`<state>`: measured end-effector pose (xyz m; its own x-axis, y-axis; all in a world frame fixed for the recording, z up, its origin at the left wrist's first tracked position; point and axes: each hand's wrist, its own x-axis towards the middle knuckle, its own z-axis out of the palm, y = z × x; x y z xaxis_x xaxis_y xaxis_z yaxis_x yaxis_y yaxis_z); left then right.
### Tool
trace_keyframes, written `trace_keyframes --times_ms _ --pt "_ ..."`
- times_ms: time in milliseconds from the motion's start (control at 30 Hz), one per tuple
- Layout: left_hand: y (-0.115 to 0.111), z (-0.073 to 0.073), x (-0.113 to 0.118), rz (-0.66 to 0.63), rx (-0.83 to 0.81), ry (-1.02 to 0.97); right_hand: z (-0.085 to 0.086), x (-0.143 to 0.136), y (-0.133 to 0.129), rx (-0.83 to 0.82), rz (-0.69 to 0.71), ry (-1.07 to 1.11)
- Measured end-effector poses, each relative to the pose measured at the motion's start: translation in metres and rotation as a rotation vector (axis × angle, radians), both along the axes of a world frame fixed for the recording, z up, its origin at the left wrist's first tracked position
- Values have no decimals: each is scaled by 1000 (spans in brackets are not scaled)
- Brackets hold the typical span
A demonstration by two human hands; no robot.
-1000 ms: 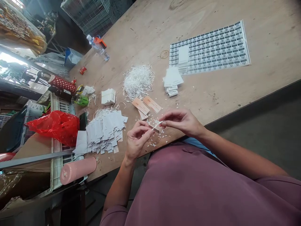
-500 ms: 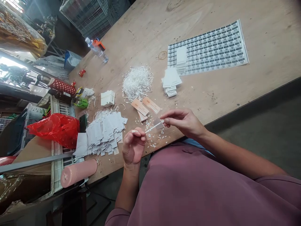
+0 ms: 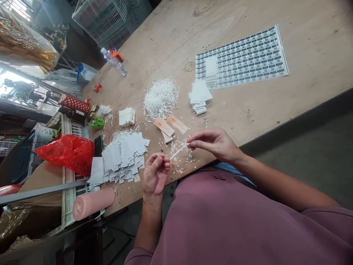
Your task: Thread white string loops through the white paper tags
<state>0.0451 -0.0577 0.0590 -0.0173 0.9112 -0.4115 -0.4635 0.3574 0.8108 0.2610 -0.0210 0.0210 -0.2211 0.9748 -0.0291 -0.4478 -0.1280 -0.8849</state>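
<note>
A thin white string (image 3: 177, 152) is stretched between my two hands above the table's near edge. My left hand (image 3: 156, 173), palm up, pinches the string's lower end between thumb and fingers. Thumb and forefinger of my right hand (image 3: 213, 143) are closed at the other end, on a small thin tag (image 3: 186, 144) seen nearly edge-on. Orange printed cards (image 3: 177, 124) lie just beyond the hands. Farther off is a tangled heap of white strings (image 3: 161, 98). Left of my left hand spreads a pile of white tags (image 3: 124, 154) with strings.
White cards (image 3: 200, 92) are stacked beside a printed label sheet (image 3: 248, 59). Small white bits (image 3: 180, 170) are scattered under my hands. To the left are a white card block (image 3: 127, 117), a red plastic bag (image 3: 67, 152), a pink cylinder (image 3: 93, 203) and a water bottle (image 3: 114, 62).
The tag at my right fingertips has turned from facing the camera to nearly edge-on. My left thumb has folded over onto the fingers. The string stays stretched between both hands.
</note>
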Motion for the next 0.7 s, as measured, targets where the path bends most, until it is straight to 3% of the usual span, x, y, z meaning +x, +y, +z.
trace_keyframes --times_ms 167,700 --pt "2 6 8 -14 74 113 1 2 -2 -67 77 57" --pt "16 10 28 -251 213 324 6 3 0 -127 129 143"
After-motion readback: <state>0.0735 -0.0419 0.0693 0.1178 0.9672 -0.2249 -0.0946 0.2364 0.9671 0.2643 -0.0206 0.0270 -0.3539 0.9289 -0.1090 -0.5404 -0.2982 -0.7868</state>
